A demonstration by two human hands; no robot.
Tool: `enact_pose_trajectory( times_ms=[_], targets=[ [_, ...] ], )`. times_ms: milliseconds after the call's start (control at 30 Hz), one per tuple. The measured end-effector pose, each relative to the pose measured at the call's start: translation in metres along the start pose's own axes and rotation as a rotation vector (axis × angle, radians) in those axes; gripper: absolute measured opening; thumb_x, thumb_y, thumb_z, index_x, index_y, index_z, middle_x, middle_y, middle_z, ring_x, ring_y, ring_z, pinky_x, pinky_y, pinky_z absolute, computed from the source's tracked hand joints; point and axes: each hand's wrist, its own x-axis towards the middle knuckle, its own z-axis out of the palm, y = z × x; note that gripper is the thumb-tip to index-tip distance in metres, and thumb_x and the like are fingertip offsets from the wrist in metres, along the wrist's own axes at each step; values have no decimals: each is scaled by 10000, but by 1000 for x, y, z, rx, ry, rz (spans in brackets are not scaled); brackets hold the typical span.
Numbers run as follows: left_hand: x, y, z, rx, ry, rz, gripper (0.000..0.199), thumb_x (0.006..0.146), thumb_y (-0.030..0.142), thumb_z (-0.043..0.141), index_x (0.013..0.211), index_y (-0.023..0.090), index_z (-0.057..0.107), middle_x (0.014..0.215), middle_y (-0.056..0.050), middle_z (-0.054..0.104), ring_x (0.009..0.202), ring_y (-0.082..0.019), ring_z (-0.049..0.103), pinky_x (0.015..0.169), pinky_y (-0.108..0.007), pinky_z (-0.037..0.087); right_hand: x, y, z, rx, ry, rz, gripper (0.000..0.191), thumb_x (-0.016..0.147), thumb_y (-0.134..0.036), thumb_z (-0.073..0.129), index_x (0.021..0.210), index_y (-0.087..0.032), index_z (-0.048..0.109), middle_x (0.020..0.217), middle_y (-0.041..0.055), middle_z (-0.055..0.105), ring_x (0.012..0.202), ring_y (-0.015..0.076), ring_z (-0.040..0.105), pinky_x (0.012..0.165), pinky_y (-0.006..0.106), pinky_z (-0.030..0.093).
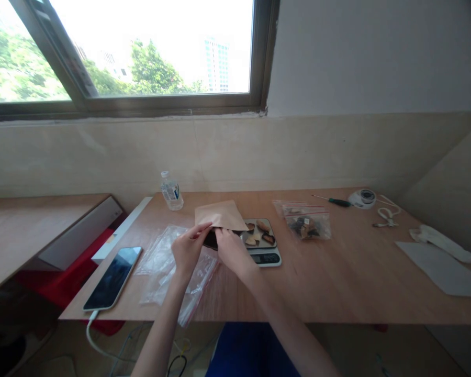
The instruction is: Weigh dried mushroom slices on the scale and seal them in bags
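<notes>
My left hand (189,245) pinches the edge of a brown kraft paper bag (221,213) near its mouth, which faces me and shows a dark inside. My right hand (232,248) is at the same mouth, fingers bent against the edge; their tips are partly hidden. To the right, beside the bag, a flat digital kitchen scale (278,258) carries several dried, brown-and-cream slices (264,226), perhaps mushroom. My right hand covers the scale's left part. Clear plastic zip bags (168,262) lie under and left of my hands.
A phone (113,278) with a white cable lies at the left front edge. Behind stands a small water bottle (171,191). Rightward are zip bags with dark dried pieces (306,226), a screwdriver (338,202), a white dome camera (363,198) and a white sheet (441,269).
</notes>
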Motion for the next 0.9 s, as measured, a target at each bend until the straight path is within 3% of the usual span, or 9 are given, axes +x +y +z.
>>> enact_pose_trajectory(
  times_ms=[100,267,433,567,667,733,900],
  targets=[
    [-3,-5,-2,-18,10,11,192,767,425,582,880,341,713,748,54,724,679,-137,661,582,-199,419,16,-6,14,-100,-125,61,425,846,-33,376,1263,-54,454,1206,202,562,1074,276,563,895,401,454],
    [-9,-11,0,-26,4,-16,194,772,413,578,893,339,711,758,54,724,675,-134,658,581,-201,415,37,-11,41,-161,-195,170,441,842,-54,453,1280,-9,435,1330,239,435,1255,306,395,1054,478,267],
    [-12,-14,1,-35,11,-43,203,776,426,567,891,342,711,707,56,713,666,-132,656,569,-204,408,38,-11,56,-158,-76,240,426,848,-18,399,1270,-28,454,1310,224,467,1233,295,428,1045,464,290],
    [-10,-14,0,-17,2,-46,206,766,434,576,900,350,708,691,57,708,676,-136,657,578,-208,409,27,-10,47,-117,-54,250,409,844,5,354,1223,-30,505,1228,228,542,1112,292,547,951,415,416],
    [-8,-13,-1,-5,-6,-43,206,766,437,576,899,352,708,693,55,709,681,-138,659,573,-209,406,17,-10,39,-1,-70,250,380,835,1,366,1158,-65,556,1053,196,649,924,267,644,797,359,505],
    [-7,-13,-1,2,-10,-34,208,771,436,570,900,349,708,709,51,714,685,-139,660,572,-208,405,9,-11,35,88,6,211,365,828,-10,389,1136,-98,563,999,165,663,895,247,647,761,332,512],
    [-3,-12,0,6,-4,-30,213,768,444,573,903,349,707,694,50,712,667,-133,658,565,-202,406,-16,-15,30,275,272,65,323,816,0,391,999,-157,606,999,103,626,977,212,575,838,345,487]
  ],
)
